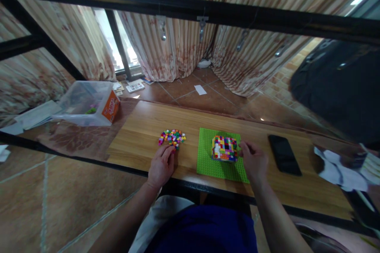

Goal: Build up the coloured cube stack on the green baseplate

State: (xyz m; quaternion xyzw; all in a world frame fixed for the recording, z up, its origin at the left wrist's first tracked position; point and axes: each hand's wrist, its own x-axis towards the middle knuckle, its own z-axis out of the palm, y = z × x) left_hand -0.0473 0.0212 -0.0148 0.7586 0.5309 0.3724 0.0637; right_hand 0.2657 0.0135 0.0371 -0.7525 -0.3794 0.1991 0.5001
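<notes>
Loose toy building bricks (173,136) in many colours lie in a small pile on the wooden table. At the near edge of this pile is my left hand (160,166), fingers curled together among the closest bricks; what is between the fingertips is too small to make out. To the right, a block built of multicoloured bricks (221,152) stands on a green studded baseplate (204,166). A dark gap shows in its top. My right hand (255,161) is at the block's right side with thumb and fingers pinched; whatever they hold is hidden.
A black phone (284,155) lies right of the baseplate on the table (130,138). White papers (341,170) are at the right end. A clear plastic box (86,104) with an orange label stands beyond the left end. A black metal bar (184,6) crosses ahead, before striped curtains (184,47).
</notes>
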